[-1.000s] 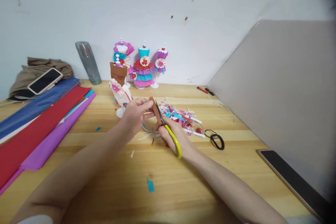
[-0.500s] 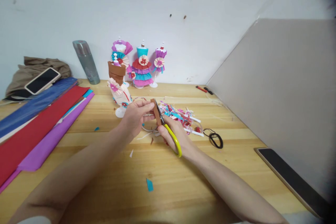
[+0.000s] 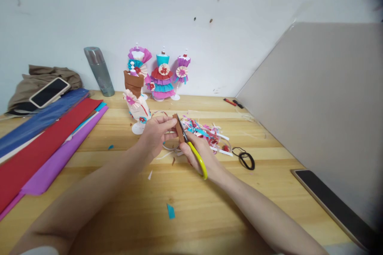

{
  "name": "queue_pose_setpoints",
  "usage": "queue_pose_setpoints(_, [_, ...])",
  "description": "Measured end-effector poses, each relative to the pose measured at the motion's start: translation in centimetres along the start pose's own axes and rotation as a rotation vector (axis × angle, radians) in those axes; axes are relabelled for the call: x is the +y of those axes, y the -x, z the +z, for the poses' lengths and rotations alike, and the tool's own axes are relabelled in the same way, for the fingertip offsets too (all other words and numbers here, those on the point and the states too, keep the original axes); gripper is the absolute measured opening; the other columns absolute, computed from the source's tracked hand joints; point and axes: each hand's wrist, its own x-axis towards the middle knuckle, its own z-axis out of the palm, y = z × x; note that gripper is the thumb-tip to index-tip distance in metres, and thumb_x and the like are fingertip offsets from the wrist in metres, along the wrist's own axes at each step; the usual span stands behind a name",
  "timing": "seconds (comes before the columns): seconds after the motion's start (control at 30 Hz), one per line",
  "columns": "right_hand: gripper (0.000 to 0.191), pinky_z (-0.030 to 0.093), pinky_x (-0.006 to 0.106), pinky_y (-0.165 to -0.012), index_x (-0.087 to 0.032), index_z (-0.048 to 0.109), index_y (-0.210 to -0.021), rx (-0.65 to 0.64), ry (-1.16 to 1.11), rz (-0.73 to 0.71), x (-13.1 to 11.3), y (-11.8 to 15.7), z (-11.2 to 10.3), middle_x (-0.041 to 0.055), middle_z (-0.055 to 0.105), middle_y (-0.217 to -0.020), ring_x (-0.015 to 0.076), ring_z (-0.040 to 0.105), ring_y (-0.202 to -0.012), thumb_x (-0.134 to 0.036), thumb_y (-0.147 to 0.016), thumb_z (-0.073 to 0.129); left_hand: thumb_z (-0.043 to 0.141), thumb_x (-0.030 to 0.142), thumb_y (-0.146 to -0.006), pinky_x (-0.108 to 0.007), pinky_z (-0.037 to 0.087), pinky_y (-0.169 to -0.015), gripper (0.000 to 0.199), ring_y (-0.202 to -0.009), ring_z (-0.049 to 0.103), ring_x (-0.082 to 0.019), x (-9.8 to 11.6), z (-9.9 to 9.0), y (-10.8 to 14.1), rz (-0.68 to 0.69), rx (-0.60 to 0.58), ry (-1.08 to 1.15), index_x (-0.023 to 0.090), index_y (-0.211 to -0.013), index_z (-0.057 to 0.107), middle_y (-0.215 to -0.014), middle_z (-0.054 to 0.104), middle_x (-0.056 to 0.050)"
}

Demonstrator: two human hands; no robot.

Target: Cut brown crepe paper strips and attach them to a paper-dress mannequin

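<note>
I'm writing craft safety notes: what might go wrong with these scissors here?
The scissors sit close to the left hand, so a slip might nick its fingers. The narrow brown strip could twist and cut crooked. A fallen offcut might get lost among the nearby scraps.

Four dressed mannequins (image 3: 162,75), two phones (image 3: 50,92), one bottle (image 3: 100,72), one pair of scissors (image 3: 193,147)
</note>
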Motion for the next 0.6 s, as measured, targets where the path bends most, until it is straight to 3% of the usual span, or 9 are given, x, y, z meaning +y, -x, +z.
queue_pose_setpoints(0.6, [0.043,0.032,0.025,-0.053,-0.02,0.049,-0.077,0.001,0.031,0.026,-0.69,-0.22,-0.32,0.0002,0.051,-0.061,0.0147,0.046,-0.054,-0.059,-0.093,0.041,0.085,0.024,-0.055,-0.028,0.05,-0.064,0.024,-0.063,0.062,-0.015,-0.25,-0.29,-0.2,0.008,-0.039,0.005,0.011,-0.067,0.068,-0.068,0.069,-0.004])
